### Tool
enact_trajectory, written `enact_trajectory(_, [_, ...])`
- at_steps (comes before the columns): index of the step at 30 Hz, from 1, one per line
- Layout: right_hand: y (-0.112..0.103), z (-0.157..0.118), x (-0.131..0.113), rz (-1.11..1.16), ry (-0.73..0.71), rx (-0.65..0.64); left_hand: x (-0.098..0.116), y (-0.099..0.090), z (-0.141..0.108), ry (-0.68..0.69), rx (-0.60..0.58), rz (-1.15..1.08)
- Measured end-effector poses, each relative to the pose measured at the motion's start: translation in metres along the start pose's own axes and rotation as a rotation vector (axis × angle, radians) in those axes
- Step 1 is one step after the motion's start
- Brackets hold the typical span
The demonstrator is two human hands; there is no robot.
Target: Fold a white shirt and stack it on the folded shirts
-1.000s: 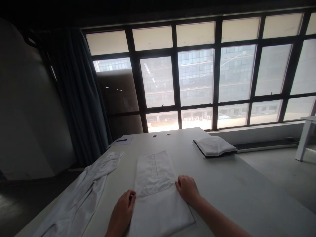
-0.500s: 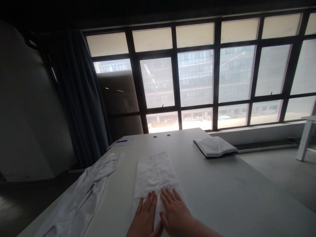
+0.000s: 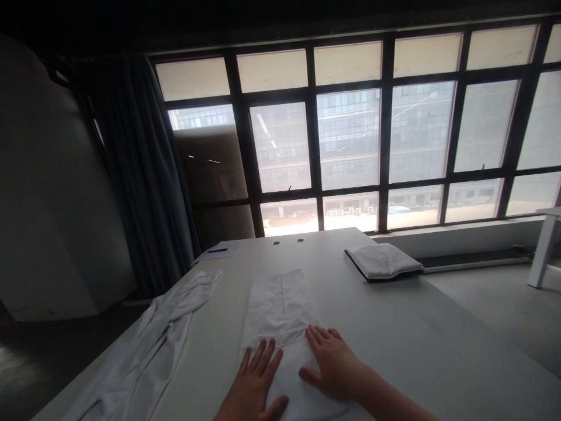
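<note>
One left hand (image 3: 250,383) and one right hand (image 3: 335,363), both spread flat, apparently smooth folded white cloth (image 3: 280,301); next calls for even pressure.

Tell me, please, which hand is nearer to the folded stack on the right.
Right. The right hand is to the near left of the folded stack; the left hand is farther left.

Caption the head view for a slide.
Left hand and right hand rest palm-down on folded cloth on a table before windows.
</note>
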State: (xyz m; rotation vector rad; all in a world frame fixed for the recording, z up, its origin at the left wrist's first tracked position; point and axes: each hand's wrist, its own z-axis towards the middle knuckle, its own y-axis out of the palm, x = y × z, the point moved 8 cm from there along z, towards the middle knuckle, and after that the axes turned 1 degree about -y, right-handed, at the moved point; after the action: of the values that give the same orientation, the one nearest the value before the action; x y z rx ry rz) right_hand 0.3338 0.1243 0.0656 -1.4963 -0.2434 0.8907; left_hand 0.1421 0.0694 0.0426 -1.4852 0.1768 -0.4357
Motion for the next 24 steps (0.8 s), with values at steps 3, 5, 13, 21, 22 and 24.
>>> enact_trajectory(3, [-0.02,-0.006,-0.016,-0.061,-0.032,0.017,-0.003,-0.016,0.0,-0.009,-0.057,-0.065])
enact_trajectory(5, [-0.026,-0.01,-0.029,-0.116,-0.057,0.016,-0.005,-0.027,0.0,-0.067,-0.043,-0.081])
enact_trajectory(13, [0.041,-0.01,-0.084,-0.209,-0.354,-0.189,0.004,-0.005,0.0,-0.169,-0.027,0.047])
enact_trajectory(21, [-0.042,-0.003,-0.03,0.072,-0.036,0.041,0.003,0.027,-0.003,-0.085,-0.088,0.063])
enact_trajectory(22, [-0.056,0.0,-0.006,0.061,0.072,0.097,0.004,0.026,-0.003,-0.085,-0.103,0.062])
enact_trajectory(24, [-0.073,0.003,0.043,0.049,0.251,0.135,0.007,0.023,-0.002,-0.087,-0.129,0.061])
